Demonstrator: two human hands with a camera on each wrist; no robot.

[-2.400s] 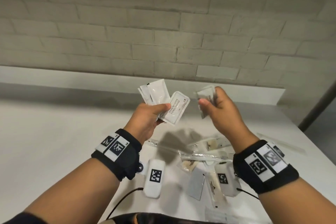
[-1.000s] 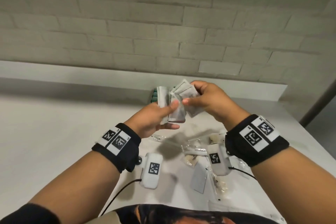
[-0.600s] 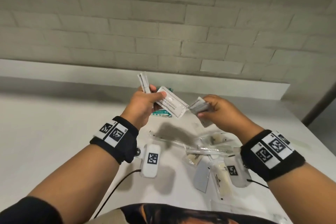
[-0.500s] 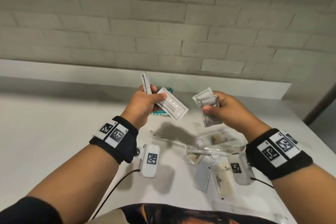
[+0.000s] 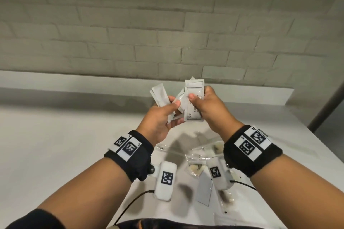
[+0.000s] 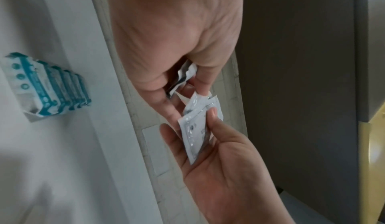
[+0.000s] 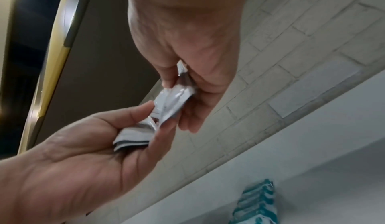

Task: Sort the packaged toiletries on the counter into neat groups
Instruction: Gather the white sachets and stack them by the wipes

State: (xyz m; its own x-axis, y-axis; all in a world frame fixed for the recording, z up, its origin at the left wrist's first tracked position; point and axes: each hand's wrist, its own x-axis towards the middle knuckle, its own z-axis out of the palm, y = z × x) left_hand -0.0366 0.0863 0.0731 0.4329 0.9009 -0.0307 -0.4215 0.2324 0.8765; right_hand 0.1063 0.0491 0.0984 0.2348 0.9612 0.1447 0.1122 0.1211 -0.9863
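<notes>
I have both hands raised above the white bench (image 5: 55, 135), close together in front of the painted brick wall (image 5: 167, 24). My left hand (image 5: 158, 121) is curled round a small fan of white sachets (image 5: 160, 96), thumb pressed across their faces and fingers behind; from the right wrist view the stack sits folded in that palm. My right hand (image 5: 208, 111) pinches a printed sachet (image 5: 193, 106) upright between thumb and fingers, its lower edge touching the sachets in my left hand. There is small dark print on it, too blurred to read. From the left wrist view a second sachet lies behind the front one in my right fingers (image 6: 212, 117), though I cannot tell how many there are in all.

Below my wrists, on the bench, lies a loose scatter of clear-wrapped toiletries (image 5: 197, 161), overlapping one another, with a flat grey packet (image 5: 204, 189) nearer my body. Further back by the raised ledge (image 5: 74, 82), a row of teal-and-white packs (image 6: 50, 87) stands side by side, well apart from the scatter.

Black wristbands (image 5: 130, 154) with printed markers sit on both my wrists, each carrying a white camera unit (image 5: 165, 178) with a cable trailing off
</notes>
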